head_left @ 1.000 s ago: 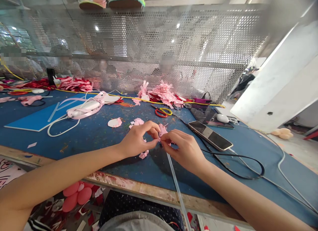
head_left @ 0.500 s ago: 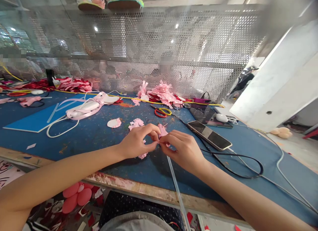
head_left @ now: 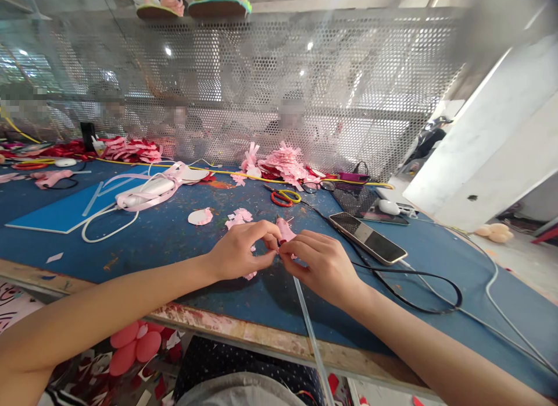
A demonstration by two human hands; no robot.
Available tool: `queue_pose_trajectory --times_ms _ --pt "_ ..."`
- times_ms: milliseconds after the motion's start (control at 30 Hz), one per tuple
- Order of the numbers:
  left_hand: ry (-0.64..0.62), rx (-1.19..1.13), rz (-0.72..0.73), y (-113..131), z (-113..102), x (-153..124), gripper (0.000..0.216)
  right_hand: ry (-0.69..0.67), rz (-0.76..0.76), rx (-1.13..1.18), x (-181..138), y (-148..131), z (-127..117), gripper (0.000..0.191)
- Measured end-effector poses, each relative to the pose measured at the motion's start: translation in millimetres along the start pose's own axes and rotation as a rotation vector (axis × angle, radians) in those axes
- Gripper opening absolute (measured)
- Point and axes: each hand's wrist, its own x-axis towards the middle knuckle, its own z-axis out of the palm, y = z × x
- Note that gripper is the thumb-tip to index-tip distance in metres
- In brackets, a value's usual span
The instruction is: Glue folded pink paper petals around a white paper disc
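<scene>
Blue paint-flecked tabletop (head_left: 161,249) lies beneath both hands, its edge of worn bare wood. Left hand (head_left: 242,250) and right hand (head_left: 325,262) meet low over it, thumbs and forefingers narrowed to a pinch; I cannot tell what, if anything, sits between the tips. Just beyond them rests a pink glue gun (head_left: 285,227), its rear partly hidden by the right fingers, while a clear stick (head_left: 310,327) runs towards the person's lap. Pink paper scraps (head_left: 238,216) lie beyond the left hand, beside a pale disc (head_left: 198,217) with a pink fringe. Farther back are red-and-yellow scissors (head_left: 285,198) (quite near the gun's tip). To the right, a phone (head_left: 368,237) lies face up, plugged into a pale cable (head_left: 429,287), with a looped black cord (head_left: 457,295) around that corner. On the left, a white device wound in pink ribbon (head_left: 150,195) rests partly on a bright blue board (head_left: 47,214). A yellow cord (head_left: 224,171) crosses in front of a pink paper heap (head_left: 288,161), and a perforated metal screen (head_left: 244,74) closes off the back, people (head_left: 291,118) dimly visible through it. At lower left, black marks on a pale sheet (head_left: 15,307) are too cut off to read.
</scene>
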Motion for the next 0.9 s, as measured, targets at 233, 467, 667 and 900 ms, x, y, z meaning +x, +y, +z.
queue_pose_trajectory --times_ms 233,467,667,900 --pt "-0.053 -0.036 -0.061 -2.4 -1.7 0.8 0.023 0.012 0.009 -0.034 1.7 0.8 -0.5 0.016" --pt "-0.018 -0.053 -0.051 -1.5 -3.5 2.1 0.022 0.052 0.041 -0.035 3.1 0.5 -5.2 0.014" --pt "-0.007 -0.026 -0.013 -1.3 -3.9 0.9 0.019 0.049 0.048 -0.025 4.2 -0.9 -4.9 0.014" --pt "-0.006 -0.022 -0.023 -2.2 -4.3 1.7 0.016 0.026 0.086 0.005 4.9 -2.4 -6.2 0.011"
